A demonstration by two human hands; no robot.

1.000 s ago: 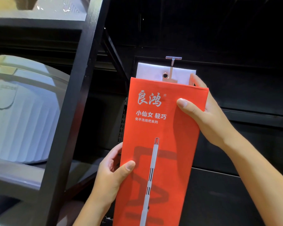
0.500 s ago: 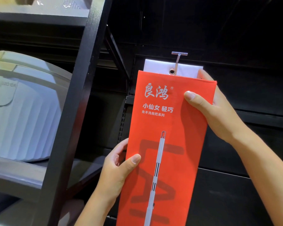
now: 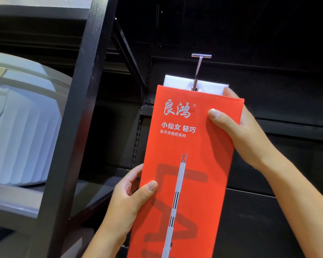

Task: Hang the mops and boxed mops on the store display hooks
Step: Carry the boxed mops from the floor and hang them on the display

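A tall orange boxed mop [image 3: 192, 146] with white lettering and a printed mop handle stands upright in the middle of the view. Its white top flap [image 3: 175, 83] carries a metal eyelet, and the tip of a metal display hook [image 3: 199, 67] meets that eyelet. My left hand [image 3: 131, 198] grips the box's left edge low down, thumb on the front. My right hand [image 3: 237, 127] holds the upper right edge, thumb on the front and fingers behind the flap. The box's bottom is out of view.
A black shelving upright [image 3: 76, 112] stands at the left of the box. Behind it a large white ribbed tub [image 3: 21, 127] sits on a grey shelf [image 3: 11, 200]. The black back panel [image 3: 278, 81] behind the hook is dark.
The hook tip, beside the eyelet a second ago, now sits in it. Both hands keep the same grip on the box. The view has shifted a little.
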